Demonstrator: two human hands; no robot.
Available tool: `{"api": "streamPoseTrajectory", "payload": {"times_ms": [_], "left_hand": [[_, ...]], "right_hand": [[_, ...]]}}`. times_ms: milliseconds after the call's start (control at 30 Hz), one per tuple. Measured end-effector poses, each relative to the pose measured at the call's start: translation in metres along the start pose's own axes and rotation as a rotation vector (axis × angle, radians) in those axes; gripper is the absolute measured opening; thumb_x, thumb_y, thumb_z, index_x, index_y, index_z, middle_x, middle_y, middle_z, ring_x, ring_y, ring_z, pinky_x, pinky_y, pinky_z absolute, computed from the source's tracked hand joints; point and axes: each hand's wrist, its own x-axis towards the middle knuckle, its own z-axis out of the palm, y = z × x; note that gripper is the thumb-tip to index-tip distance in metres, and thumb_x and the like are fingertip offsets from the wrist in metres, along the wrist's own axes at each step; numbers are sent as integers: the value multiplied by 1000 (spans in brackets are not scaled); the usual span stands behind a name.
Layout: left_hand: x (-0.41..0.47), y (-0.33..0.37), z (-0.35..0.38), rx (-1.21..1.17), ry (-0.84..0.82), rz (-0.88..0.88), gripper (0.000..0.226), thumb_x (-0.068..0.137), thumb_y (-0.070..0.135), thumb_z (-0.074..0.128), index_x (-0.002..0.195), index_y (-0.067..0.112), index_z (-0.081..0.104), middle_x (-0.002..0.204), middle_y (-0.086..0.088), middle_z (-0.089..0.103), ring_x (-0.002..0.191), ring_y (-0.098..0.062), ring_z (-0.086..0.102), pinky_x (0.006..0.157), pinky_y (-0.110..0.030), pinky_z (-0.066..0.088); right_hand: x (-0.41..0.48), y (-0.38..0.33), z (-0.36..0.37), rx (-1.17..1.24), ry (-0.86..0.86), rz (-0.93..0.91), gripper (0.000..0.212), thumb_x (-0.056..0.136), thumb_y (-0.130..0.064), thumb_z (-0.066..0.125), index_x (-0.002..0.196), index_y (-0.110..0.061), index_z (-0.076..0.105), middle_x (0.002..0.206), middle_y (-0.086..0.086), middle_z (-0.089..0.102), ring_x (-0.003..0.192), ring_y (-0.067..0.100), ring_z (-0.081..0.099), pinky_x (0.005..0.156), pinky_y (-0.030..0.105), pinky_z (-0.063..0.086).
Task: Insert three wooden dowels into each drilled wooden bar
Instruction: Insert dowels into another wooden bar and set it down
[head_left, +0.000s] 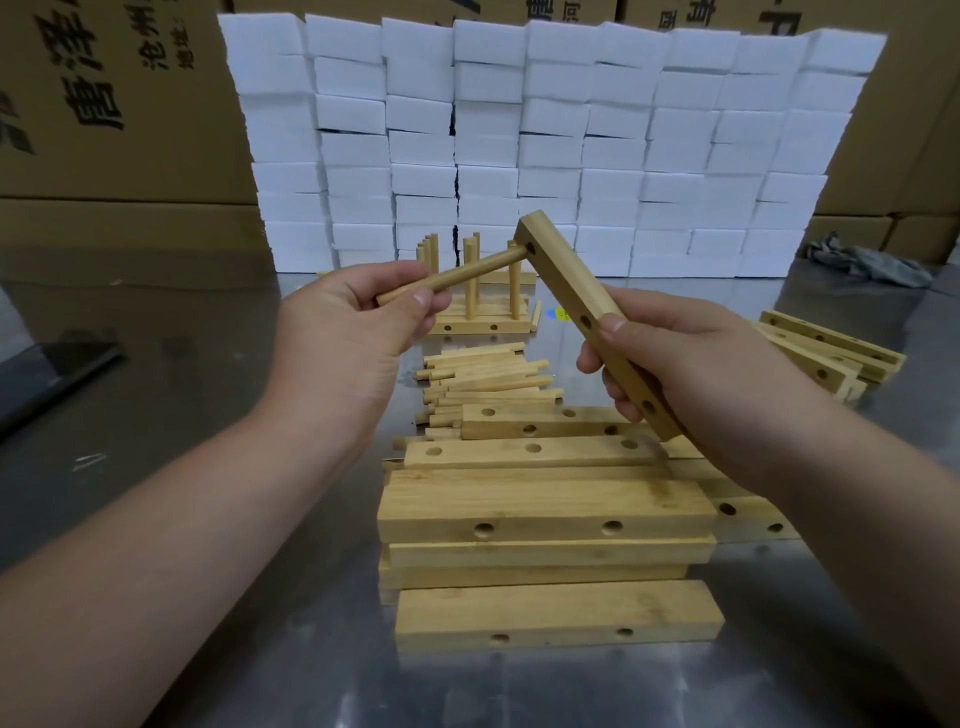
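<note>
Seating first round pale wooden dowel (457, 274), pinched by left hand (353, 332), into far hole of drilled rectangular wooden bar (587, 306) gripped by right hand (691, 374); next: press home.

Grips a tilted drilled bar (566, 275) in the right hand (691, 374), pinches a dowel (467, 275) in the left hand (343, 332), with its far tip at the end hole (531, 247) above the right grip

tan wooden bars (545, 506); white foam blocks (550, 140)

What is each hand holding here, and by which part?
The left hand pinches a dowel by its free end, the other end at the top hole of the drilled bar. The right hand grips that bar round its lower half.
</note>
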Motion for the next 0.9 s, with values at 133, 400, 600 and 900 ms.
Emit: {"api": "streamPoseTrajectory", "payload": {"times_ms": [133,400,600,900], "left_hand": [[-1,1,1,-27,-7,-17,17,87,1,57,89,16,65,73,10,72,80,-7,69,70,-14,52],[-4,3,3,18,-19,-1,16,87,3,58,89,17,65,74,6,72,75,-9,70,67,-14,52],[-11,0,0,420,-78,180,22,92,16,52,92,37,59,65,8,59,50,4,53,48,-6,40],[-10,-3,-3,619,-103,350,26,96,17,44,115,15,61,65,16,44,60,3,44,54,-11,31]], "right_hand": [[0,0,0,4,-1,-10,26,96,-25,44,91,-13,66,72,1,60,54,8,50,55,24,43],[-2,-3,1,10,-19,-33,26,96,-23,43,87,-29,66,59,-12,57,47,2,47,44,12,40],[-4,-5,0,-15,-44,-74,26,95,-20,42,90,-33,65,60,-11,59,47,2,45,44,12,39],[-5,-3,-1,-71,-118,-133,32,95,-28,41,116,-47,56,59,-10,54,49,-1,47,47,13,43]]}}
